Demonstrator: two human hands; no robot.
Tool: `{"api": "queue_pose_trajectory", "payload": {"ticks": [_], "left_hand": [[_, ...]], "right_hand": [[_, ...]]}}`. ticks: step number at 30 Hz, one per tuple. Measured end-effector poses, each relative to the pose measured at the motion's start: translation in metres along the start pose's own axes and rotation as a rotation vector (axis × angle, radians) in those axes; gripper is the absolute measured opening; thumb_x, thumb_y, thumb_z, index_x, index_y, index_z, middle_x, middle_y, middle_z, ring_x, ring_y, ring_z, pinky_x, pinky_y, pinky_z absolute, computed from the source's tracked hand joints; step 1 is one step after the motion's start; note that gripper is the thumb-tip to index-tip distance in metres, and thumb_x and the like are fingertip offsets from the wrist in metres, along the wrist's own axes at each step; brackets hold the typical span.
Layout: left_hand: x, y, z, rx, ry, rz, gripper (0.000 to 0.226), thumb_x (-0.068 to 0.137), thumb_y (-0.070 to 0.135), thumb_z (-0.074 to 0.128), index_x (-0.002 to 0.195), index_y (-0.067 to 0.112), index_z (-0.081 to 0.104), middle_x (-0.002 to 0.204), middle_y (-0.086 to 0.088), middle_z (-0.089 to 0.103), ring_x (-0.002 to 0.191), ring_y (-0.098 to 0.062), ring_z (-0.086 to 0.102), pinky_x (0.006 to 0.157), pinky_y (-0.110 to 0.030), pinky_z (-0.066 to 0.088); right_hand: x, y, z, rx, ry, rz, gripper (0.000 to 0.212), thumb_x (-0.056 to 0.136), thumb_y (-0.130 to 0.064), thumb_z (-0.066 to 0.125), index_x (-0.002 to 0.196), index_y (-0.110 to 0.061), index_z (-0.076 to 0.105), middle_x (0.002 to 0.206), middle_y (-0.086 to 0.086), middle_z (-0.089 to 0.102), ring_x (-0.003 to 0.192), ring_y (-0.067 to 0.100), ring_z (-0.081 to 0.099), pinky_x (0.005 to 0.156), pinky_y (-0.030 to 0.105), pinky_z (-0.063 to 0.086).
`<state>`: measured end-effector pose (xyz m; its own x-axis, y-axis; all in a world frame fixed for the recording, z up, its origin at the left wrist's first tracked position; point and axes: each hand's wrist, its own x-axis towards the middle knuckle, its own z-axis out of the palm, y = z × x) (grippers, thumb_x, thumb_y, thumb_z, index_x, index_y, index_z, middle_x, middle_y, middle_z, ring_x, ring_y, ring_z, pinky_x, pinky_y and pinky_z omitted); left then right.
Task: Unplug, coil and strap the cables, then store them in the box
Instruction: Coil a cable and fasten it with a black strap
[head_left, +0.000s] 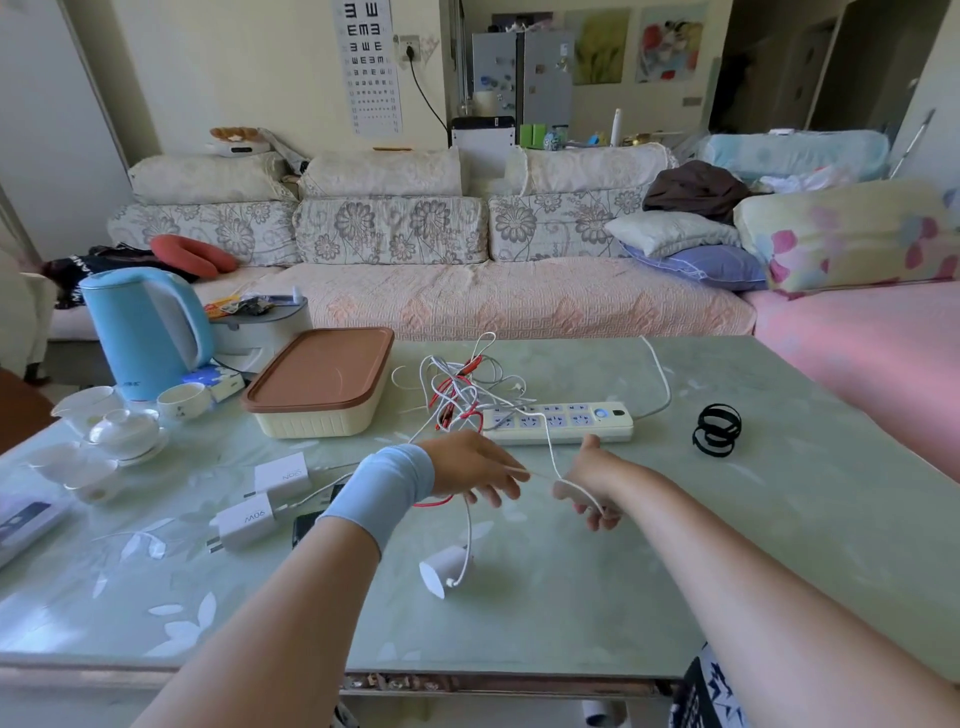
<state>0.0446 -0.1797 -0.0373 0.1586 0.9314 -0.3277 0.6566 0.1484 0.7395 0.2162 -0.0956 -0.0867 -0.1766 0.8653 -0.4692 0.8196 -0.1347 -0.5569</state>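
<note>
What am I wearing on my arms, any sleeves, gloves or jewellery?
A light blue stretchy band wraps the left wrist, and the forearm behind it is bare. The right forearm has no sleeve or band. The left grip and right grip are ungloved, with no ring or watch showing.

Home living room, floral sofa (395, 228), pillows (675, 234), kettle (145, 327), tea set (124, 431)

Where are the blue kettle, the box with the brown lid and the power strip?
blue kettle (140, 332): head view, on its blue body.
box (311, 422): head view, on its cream side wall.
power strip (582, 422): head view, on its top, among the sockets.
</note>
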Motion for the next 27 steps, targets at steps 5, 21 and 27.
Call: {"api": "queue_pose_trajectory", "payload": {"ticks": [5, 21, 27], "left_hand": [[0.029, 0.006, 0.012, -0.119, 0.133, -0.003, 0.033, 0.099, 0.029, 0.047, 0.114, 0.009, 0.069, 0.105, -0.003, 0.07, 0.087, -0.018, 0.061, 0.071, -0.028, 0.046], [0.091, 0.01, 0.001, 0.487, 0.585, 0.075, 0.02, 0.093, 0.021, 0.057, 0.109, 0.017, 0.068, 0.119, -0.009, 0.062, 0.106, -0.03, 0.059, 0.087, -0.03, 0.045], [0.087, 0.029, 0.018, 0.632, 0.545, 0.096, 0.022, 0.096, 0.034, 0.05, 0.108, 0.027, 0.067, 0.114, -0.004, 0.065, 0.102, -0.028, 0.061, 0.078, -0.03, 0.044]], "right_hand": [[0.02, 0.004, 0.0, -0.072, 0.028, -0.088, 0.028, 0.086, -0.019, 0.046, 0.106, -0.002, 0.054, 0.084, 0.021, 0.06, 0.049, 0.028, 0.056, 0.048, 0.03, 0.047], [0.016, 0.031, -0.058, 0.052, 0.463, -0.688, 0.014, 0.084, -0.025, 0.074, 0.07, -0.026, 0.077, 0.057, -0.012, 0.062, 0.046, -0.004, 0.054, 0.056, 0.016, 0.04], [0.009, 0.055, -0.069, -0.206, 0.213, -0.423, 0.009, 0.087, -0.02, 0.065, 0.083, -0.02, 0.073, 0.078, 0.006, 0.072, 0.054, 0.009, 0.059, 0.059, 0.019, 0.044]]}}
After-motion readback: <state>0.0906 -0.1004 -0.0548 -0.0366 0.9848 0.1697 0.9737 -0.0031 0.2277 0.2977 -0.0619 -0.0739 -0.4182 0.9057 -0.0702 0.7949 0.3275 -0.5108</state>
